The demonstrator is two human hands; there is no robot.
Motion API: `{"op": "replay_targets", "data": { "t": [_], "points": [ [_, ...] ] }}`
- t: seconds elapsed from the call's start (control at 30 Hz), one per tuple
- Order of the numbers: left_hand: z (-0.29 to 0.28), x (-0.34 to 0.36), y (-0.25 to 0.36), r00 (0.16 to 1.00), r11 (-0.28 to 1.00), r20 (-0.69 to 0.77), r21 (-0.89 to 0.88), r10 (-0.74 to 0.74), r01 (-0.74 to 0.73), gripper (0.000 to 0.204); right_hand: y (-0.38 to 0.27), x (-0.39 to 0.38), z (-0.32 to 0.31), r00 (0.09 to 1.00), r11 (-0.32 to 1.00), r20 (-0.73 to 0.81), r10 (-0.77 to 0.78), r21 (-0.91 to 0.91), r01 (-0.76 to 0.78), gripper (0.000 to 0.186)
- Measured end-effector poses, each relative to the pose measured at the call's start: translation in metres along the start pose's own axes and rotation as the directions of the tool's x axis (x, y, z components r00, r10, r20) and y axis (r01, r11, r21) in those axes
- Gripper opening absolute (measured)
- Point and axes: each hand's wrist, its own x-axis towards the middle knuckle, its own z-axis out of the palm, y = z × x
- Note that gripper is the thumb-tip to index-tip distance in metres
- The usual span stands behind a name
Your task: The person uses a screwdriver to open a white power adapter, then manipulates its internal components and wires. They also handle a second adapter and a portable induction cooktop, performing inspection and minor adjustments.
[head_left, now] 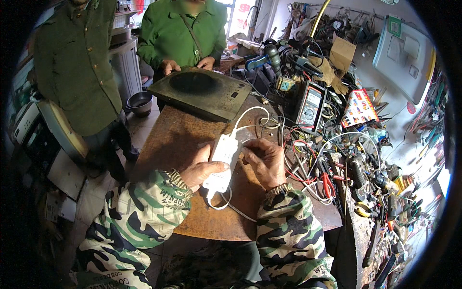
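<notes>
A white oblong box [222, 159], like a power adapter, has a white cable at each end. My left hand [199, 167] is closed around it, thumb across its face, holding it tilted above the wooden table [163, 192]. Close by its upper right edge, the fingers of my right hand [263, 161] are curled and pinched together; whatever they hold, if anything, is too small to make out. The upper white cable [260, 108] loops over to the right, and the lower cable [219, 208] bends below the box.
Across the table a person in green [183, 33] holds a dusty induction cooktop [202, 94] at its far edge. Another person [77, 72] stands at left. To the right lie a multimeter [310, 108], red-handled pliers [328, 187], tangled wires and many tools. A dark pot [140, 103] stands on the floor.
</notes>
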Motion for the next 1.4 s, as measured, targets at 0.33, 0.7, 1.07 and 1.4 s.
{"op": "replay_targets", "data": {
  "t": [0.33, 0.7, 1.07, 1.4],
  "points": [
    [0.009, -0.004, 0.012, 0.999, 0.996, 0.031, 0.077, -0.039, 0.037, 0.056, 0.003, -0.002, -0.002, 0.989, 0.960, 0.016, -0.148, -0.238, 0.148, 0.009],
    [0.011, 0.001, 0.011, 0.991, 0.999, 0.132, 0.029, -0.035, 0.031, 0.066, -0.007, 0.002, -0.011, 0.971, 0.901, 0.063, 0.233, 0.361, -0.239, 0.012],
    [0.000, 0.006, 0.010, 0.993, 0.993, 0.038, -0.046, -0.110, 0.112, 0.043, -0.082, -0.015, -0.079, 0.988, 0.991, -0.071, 0.135, -0.008, -0.136, 0.013],
    [0.000, 0.010, 0.011, 0.983, 0.984, 0.062, -0.029, -0.175, 0.177, 0.051, -0.032, -0.080, -0.093, 0.997, 0.516, 0.080, -0.023, -0.853, 0.080, 0.029]
  ]
}}
